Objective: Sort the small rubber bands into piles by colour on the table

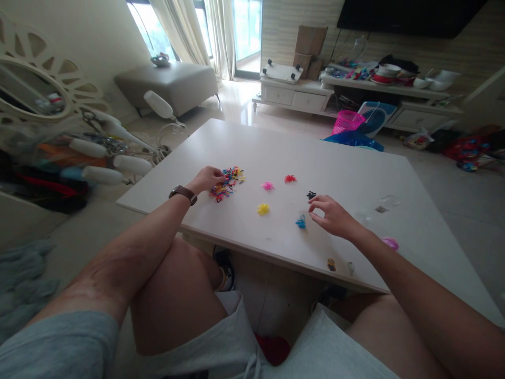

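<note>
My left hand (208, 179) rests at the mixed heap of small, thin, colourful band-like pieces (224, 190) on the left of the white table (284, 150). Its fingers are drawn together at the heap's edge, and what lies between the tips is too small to make out. Beside the little black pile (311, 195) hovers my right hand (331, 215), thumb and forefinger curved with a gap between them, no piece visible there. Single-colour piles lie between the hands: pink (268, 186), red (290, 179), yellow (263, 209) and blue (301, 221).
Near the front edge lie a yellow cartoon figure (331, 264) and a small pale item (351, 268). A clear plastic container (389, 203) and a pink object (390, 243) are on the right. A lamp with white shades (136, 165) stands left; a pink basket (347, 122) is beyond the table.
</note>
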The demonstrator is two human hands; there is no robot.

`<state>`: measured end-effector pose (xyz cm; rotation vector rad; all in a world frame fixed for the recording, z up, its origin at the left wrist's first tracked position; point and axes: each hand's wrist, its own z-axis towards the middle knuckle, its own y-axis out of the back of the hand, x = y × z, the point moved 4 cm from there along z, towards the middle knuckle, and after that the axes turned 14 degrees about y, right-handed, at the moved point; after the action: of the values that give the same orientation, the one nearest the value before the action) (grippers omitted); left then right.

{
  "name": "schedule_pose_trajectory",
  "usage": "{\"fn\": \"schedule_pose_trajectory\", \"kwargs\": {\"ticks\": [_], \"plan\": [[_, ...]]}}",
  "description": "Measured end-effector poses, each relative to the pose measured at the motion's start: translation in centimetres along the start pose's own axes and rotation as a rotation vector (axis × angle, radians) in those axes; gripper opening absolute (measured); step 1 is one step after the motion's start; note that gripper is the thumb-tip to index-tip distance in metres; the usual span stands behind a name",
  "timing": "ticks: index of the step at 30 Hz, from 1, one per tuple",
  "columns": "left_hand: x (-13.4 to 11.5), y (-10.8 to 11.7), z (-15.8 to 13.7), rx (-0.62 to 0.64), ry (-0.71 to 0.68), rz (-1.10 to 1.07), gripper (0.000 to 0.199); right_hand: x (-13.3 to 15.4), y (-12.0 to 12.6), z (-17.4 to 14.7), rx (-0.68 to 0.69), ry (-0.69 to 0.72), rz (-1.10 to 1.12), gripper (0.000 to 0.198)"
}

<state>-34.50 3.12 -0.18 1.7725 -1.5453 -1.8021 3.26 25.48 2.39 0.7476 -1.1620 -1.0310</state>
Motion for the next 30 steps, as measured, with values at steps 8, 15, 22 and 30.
{"fn": "schedule_pose_trajectory", "kwargs": {"ticks": [8,15,22,30], "plan": [[-0.1,-0.5,0.3,0.068,-0.049,-0.13,0.03,-0.2,-0.4,-0.2,-0.017,0.018,0.024,0.01],[-1.7,-1.8,-0.8,0.171,-0.071,-0.188,0.027,0.5,-0.4,0.0,0.009,0.021,0.026,0.009],[-7.8,-7.2,-7.0,0.564,-0.267,-0.372,0.027,3.2,-0.5,0.2,-0.001,-0.022,0.213,0.024],[-12.0,-11.3,-11.5,0.809,-0.404,-0.406,0.022,8.1,-0.6,0.5,0.072,0.041,0.431,0.037]]}}
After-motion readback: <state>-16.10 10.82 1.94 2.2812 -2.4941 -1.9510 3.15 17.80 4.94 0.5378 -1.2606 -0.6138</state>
